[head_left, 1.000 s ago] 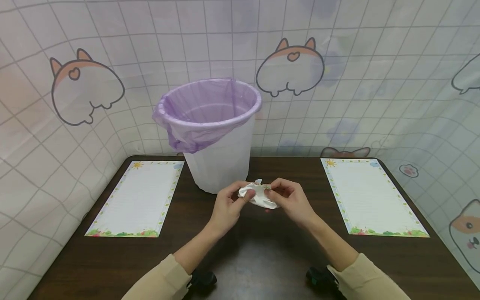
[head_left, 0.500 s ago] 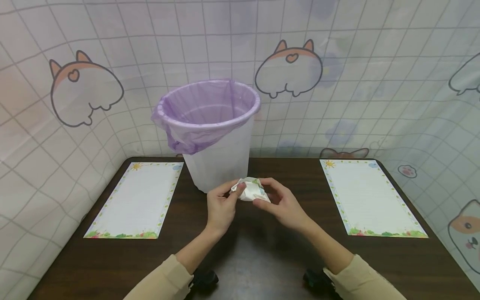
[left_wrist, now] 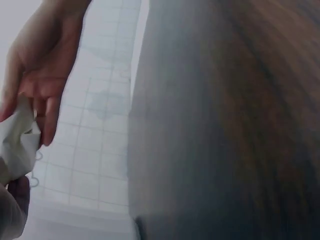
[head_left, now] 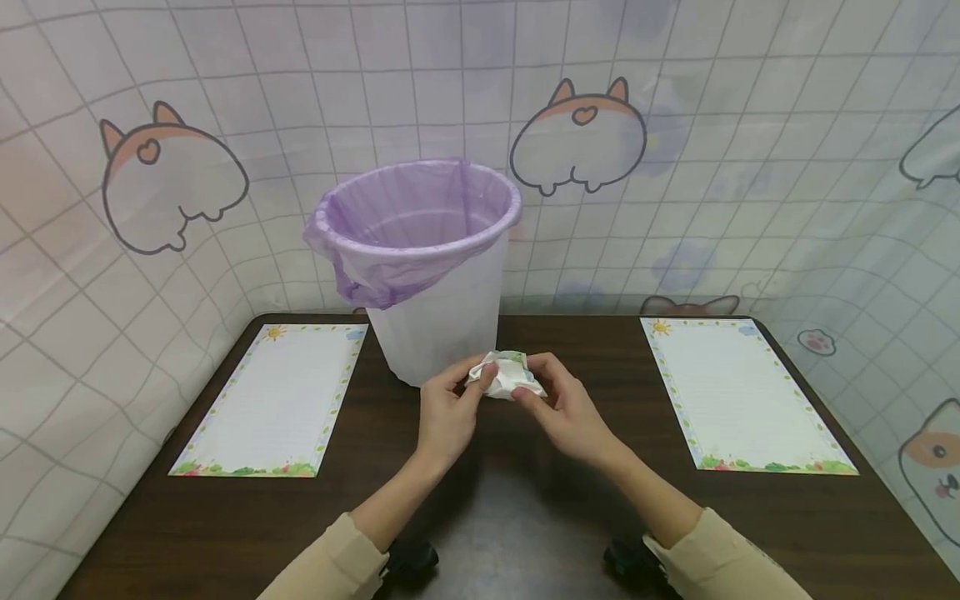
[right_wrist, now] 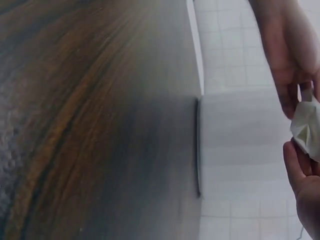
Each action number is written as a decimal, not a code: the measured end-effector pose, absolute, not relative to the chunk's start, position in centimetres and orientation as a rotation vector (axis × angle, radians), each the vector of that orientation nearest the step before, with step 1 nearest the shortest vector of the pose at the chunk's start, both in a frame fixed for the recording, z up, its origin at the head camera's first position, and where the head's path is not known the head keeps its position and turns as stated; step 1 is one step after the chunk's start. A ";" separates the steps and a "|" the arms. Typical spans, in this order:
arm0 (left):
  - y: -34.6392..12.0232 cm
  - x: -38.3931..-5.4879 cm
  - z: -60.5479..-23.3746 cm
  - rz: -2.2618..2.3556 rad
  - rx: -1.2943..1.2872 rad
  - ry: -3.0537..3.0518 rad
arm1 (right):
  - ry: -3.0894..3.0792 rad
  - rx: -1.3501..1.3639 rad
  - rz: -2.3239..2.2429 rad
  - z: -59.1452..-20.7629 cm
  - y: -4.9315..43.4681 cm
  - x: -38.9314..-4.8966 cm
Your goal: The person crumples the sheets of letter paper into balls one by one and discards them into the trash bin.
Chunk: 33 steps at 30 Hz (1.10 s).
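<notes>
In the head view a crumpled sheet of paper (head_left: 510, 379), white with some green print, is held over the table between both hands. My left hand (head_left: 447, 417) pinches its left side, thumb on the near face and fingers behind. On the right side, the thumb and fingers of my right hand (head_left: 572, 417) grip it. The left wrist view shows the creased paper (left_wrist: 19, 142) with folds standing up between the two hands. From the right wrist, the paper (right_wrist: 306, 127) is seen partly cut off by the frame edge.
A white bin (head_left: 450, 325) with a purple bag (head_left: 382, 279) over its rim stands just behind the hands. Flat bordered paper sheets lie left (head_left: 273, 400) and right (head_left: 746, 392) on the dark table (head_left: 517, 533). A patterned cloth (head_left: 750, 167) hangs around the table.
The paper has become a smaller, more compact bundle, and both hands have shifted their grip on it. Hands and paper moved slightly left, then a little back right. The bin and flat sheets stay put.
</notes>
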<state>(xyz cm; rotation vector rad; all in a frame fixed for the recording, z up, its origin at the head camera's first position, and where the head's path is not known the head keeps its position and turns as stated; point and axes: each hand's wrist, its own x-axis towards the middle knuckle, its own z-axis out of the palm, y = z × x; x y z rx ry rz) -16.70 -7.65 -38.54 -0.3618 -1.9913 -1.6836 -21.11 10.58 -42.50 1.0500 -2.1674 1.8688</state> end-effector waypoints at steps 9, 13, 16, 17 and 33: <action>-8.2 -17.0 -38.8 -1.823 -0.504 -2.070 | -2.179 0.902 1.857 -42.2 10.1 -20.8; -7.9 -17.4 -39.2 -1.812 -0.533 -1.975 | -2.142 0.851 1.858 -42.3 9.6 -21.0; -7.4 -17.7 -39.4 -1.754 -0.556 -1.893 | -2.101 0.813 1.864 -42.3 9.2 -21.1; -7.2 -17.8 -39.5 -1.723 -0.564 -1.871 | -2.090 0.796 1.871 -42.3 9.0 -21.2; -7.4 -20.0 -41.7 -1.801 -0.456 -1.917 | -1.961 0.563 2.094 -41.7 8.2 -21.1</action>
